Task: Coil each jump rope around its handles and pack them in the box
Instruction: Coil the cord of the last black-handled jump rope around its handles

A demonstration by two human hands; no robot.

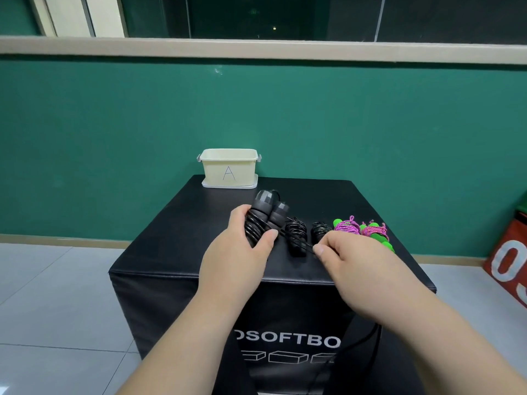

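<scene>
A left hand [242, 240] clamps paired black handles [269, 210], rope half coiled, mid-table; the right hand [345, 252] pinches the loose cord [302, 243]. Tight, even turns look wise before packing the far cream box [229, 166]. Four coiled ropes lie right.

I think I am looking at a gym or sports room. A big black soft jump box [271, 223] stands on a pale tiled floor [57, 295]. A red box with large white numbers [510, 260] sits nearby, by a green wall [114, 124] under a window ledge [256, 49].
</scene>
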